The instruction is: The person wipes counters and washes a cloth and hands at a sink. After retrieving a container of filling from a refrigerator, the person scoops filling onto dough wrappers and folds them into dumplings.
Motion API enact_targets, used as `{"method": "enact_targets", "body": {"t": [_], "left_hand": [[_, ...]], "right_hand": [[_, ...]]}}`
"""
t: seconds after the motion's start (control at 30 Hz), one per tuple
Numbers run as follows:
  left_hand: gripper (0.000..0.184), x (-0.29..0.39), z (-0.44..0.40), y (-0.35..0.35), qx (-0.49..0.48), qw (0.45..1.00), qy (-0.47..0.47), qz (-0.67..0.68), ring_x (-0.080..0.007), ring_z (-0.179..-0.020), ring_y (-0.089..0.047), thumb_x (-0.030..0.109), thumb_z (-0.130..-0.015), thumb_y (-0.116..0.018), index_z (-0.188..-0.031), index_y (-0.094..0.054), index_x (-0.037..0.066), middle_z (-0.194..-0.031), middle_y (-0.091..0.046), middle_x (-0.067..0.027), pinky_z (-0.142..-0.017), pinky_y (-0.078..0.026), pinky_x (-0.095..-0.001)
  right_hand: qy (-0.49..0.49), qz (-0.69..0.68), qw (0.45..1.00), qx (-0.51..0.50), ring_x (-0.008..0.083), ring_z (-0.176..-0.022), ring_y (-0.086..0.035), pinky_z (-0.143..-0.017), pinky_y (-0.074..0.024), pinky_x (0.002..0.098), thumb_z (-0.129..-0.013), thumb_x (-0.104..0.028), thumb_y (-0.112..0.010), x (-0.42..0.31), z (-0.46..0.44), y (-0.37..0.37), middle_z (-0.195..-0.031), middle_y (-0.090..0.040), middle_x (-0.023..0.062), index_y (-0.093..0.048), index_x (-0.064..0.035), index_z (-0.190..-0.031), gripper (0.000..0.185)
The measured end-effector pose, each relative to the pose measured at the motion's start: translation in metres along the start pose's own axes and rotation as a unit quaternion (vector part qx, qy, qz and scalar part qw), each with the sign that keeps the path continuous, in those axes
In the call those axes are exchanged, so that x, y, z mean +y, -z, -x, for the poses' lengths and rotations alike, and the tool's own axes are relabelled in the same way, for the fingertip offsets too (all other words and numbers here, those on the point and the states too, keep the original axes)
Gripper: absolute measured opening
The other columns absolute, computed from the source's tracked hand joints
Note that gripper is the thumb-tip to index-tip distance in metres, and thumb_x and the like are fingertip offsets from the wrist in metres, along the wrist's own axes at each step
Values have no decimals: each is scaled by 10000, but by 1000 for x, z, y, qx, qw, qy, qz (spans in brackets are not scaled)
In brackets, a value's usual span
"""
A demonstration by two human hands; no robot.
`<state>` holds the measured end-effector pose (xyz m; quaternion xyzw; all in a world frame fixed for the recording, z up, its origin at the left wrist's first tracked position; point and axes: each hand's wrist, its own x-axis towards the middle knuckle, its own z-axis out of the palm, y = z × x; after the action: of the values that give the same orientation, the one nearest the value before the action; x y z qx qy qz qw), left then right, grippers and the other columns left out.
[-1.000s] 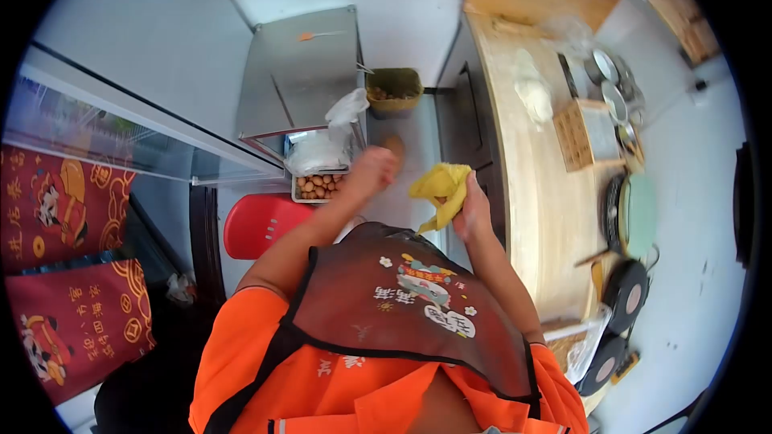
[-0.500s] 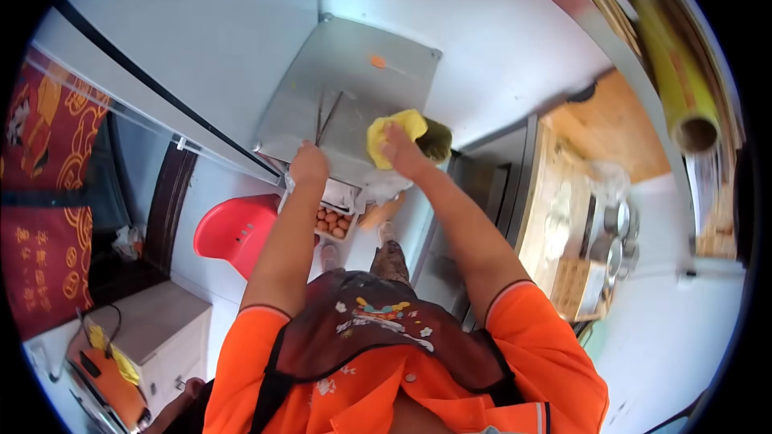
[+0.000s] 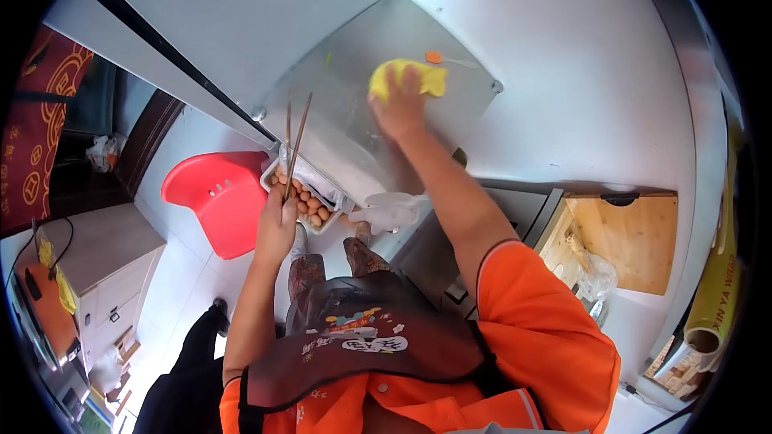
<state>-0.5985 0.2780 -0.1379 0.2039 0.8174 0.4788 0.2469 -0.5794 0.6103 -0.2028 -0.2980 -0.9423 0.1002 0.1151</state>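
My left hand (image 3: 277,221) is closed around a pair of long wooden chopsticks (image 3: 299,133), whose tips point up over the near left edge of the steel tabletop (image 3: 346,104). On that tabletop, my right hand (image 3: 402,108) lies with fingers spread, pressing a yellow cloth (image 3: 432,81) flat. A small orange piece (image 3: 434,57) sits just beyond the cloth, with a pale streak beside it. Under my left hand's side, a white crate holds several brown eggs (image 3: 314,209). My right forearm mostly hides an olive-green object (image 3: 460,157) at the table's right edge.
A red plastic chair (image 3: 217,201) stands left of the eggs. A translucent plastic bag (image 3: 386,211) hangs by the table's near edge. Walls border the table's far sides. To the right are a wooden board (image 3: 627,241) and a roll of wrap (image 3: 712,305). Another person's dark-clothed leg (image 3: 193,362) shows lower left.
My right hand and the yellow cloth have moved away from the green object onto the far part of the tabletop. My left hand has drawn back towards me with the chopsticks. The view has shifted.
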Motion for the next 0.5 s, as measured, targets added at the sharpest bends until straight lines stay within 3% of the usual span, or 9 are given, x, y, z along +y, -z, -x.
{"method": "enact_targets", "body": {"t": [0.13, 0.23, 0.37, 0.43, 0.5], "left_hand": [[157, -8, 29, 16, -22, 997, 52, 50, -210, -707, -539, 151, -969, -424, -923, -464, 7, -740, -521, -105, -674, -453, -355], [164, -3, 42, 36, -20, 996, 56, 66, -196, -691, -545, 147, -983, -400, -928, -462, 6, -764, -546, -102, -664, -461, -344], [196, -6, 66, 53, 10, 996, 51, 79, -181, -694, -578, 167, -1010, -380, -946, -459, 0, -806, -578, -109, -671, -486, -322], [222, -16, 78, 56, 9, 996, 44, 71, -184, -733, -620, 190, -1029, -389, -953, -461, -5, -842, -597, -122, -688, -502, -308], [213, -28, 86, 50, 18, 993, 49, 105, -181, -735, -625, 188, -1031, -392, -962, -459, -2, -842, -599, -118, -678, -501, -300]], "right_hand": [[175, -4, 966, -188, 406, -1456, -169, -1155, -201, 513, -909, -335, -565, -75, 91, 39, -1564, -166, 254, -373, -178, -1480, 622], [249, 8, 947, -205, 404, -1453, -179, -1147, -216, 518, -924, -282, -537, -50, 94, 33, -1564, -167, 250, -379, -180, -1476, 583], [97, 27, 994, -38, 408, -1443, -196, -1130, -241, 530, -952, -310, -498, 4, -13, -5, -1554, -209, 234, -353, -192, -1489, 568], [-9, 11, 999, -44, 408, -1448, -173, -1136, -221, 537, -973, -369, -444, -22, -71, -7, -1548, -223, 240, -331, -174, -1497, 570], [37, 60, 996, -50, 404, -1454, -152, -1139, -205, 543, -980, -413, -403, -54, -93, -39, -1547, -223, 246, -334, -186, -1495, 567]]}}
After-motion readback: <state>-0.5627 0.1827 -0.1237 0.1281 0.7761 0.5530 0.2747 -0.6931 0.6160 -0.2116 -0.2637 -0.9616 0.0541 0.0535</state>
